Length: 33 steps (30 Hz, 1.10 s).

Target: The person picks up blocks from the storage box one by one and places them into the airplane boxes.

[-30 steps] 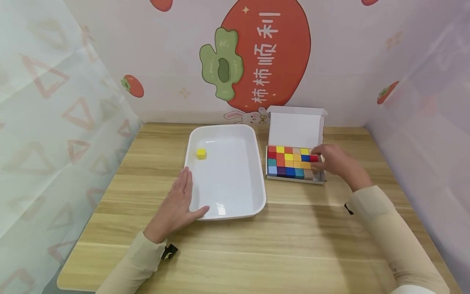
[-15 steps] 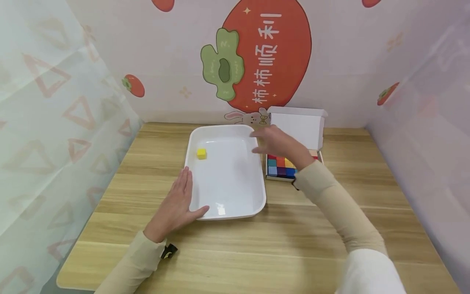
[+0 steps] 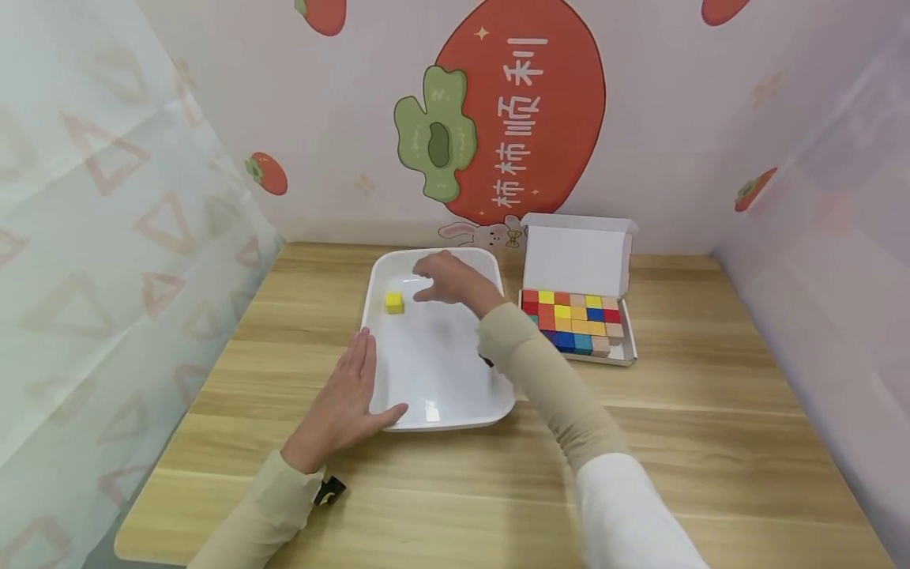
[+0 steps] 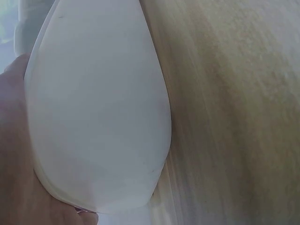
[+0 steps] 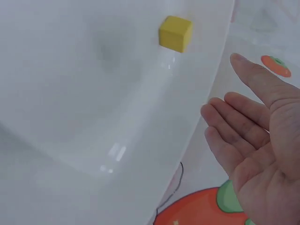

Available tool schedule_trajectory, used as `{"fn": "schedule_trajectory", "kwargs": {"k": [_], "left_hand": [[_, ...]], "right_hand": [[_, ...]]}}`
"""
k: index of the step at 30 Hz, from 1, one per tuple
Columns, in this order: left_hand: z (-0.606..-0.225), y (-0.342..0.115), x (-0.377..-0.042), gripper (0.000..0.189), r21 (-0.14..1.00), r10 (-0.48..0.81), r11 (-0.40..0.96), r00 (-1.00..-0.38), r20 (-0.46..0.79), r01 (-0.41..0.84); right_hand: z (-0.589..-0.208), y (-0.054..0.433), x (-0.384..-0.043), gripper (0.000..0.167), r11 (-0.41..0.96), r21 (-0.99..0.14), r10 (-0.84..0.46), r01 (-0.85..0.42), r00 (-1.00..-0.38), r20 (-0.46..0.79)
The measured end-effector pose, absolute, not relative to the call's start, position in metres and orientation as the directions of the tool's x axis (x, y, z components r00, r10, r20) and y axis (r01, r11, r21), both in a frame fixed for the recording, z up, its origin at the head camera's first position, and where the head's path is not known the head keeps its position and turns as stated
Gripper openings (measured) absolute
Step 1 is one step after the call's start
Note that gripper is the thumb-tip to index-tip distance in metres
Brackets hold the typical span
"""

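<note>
A white rectangular tray (image 3: 435, 419) stands on the wooden table. One yellow cube (image 3: 394, 303) sits inside it near the left wall, and the right wrist view shows the same yellow cube (image 5: 175, 33). My left hand (image 3: 340, 407) rests on the tray's lower left rim, fingers straight and thumb spread; the left wrist view shows it against the tray's outer wall (image 4: 101, 103). Over the tray hovers my right hand (image 3: 451, 278), thumb and fingers apart, to the right of the cube. In the right wrist view the palm of this right hand (image 5: 258, 150) is bare.
To the tray's right lies an open white cardboard box (image 3: 626, 352) with its lid raised, holding several coloured cubes (image 3: 579, 314). A patterned wall (image 3: 341, 118) closes off the back, and hanging sheets (image 3: 817, 237) flank both sides.
My right hand has moved left from the box of cubes to above the tray. The left hand stays on the tray's rim, and the yellow cube remains in place.
</note>
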<state>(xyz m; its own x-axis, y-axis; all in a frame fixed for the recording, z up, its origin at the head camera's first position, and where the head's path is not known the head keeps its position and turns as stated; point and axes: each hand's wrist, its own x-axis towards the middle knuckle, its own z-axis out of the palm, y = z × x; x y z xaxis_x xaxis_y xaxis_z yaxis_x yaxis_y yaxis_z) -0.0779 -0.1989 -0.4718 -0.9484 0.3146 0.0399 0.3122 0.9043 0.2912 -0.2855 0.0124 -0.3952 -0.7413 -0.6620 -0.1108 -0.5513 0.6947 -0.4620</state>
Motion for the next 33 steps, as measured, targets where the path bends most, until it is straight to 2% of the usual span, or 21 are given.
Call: {"fn": "schedule_trajectory", "kwargs": {"k": [9,16,20,25,33], "left_hand": [[-0.475,-0.198,-0.077,0.120,0.302,0.314,0.900,-0.948,0.054,0.315],[-0.475,-0.197,-0.078,0.120,0.298,0.314,0.900,-0.948,0.058,0.317],[-0.474,-0.197,-0.078,0.121,0.294,0.312,0.903,-0.948,0.059,0.315],[-0.475,-0.198,-0.080,0.122,0.288,0.314,0.904,-0.948,0.057,0.317],[-0.474,-0.198,-0.080,0.121,0.288,0.307,0.908,-0.951,0.033,0.303]], "right_hand": [[-0.446,-0.031,-0.295,0.051,0.722,-0.495,-0.598,-0.483,-0.796,-0.097],[-0.461,-0.043,-0.295,0.019,0.697,-0.460,-0.627,-0.550,-0.778,-0.021],[-0.454,-0.042,-0.295,0.013,0.688,-0.448,-0.636,-0.571,-0.772,0.007],[-0.432,-0.030,-0.294,0.022,0.689,-0.447,-0.646,-0.571,-0.763,-0.022],[-0.385,0.011,-0.283,0.030,0.620,-0.469,-0.724,-0.629,-0.688,-0.034]]}}
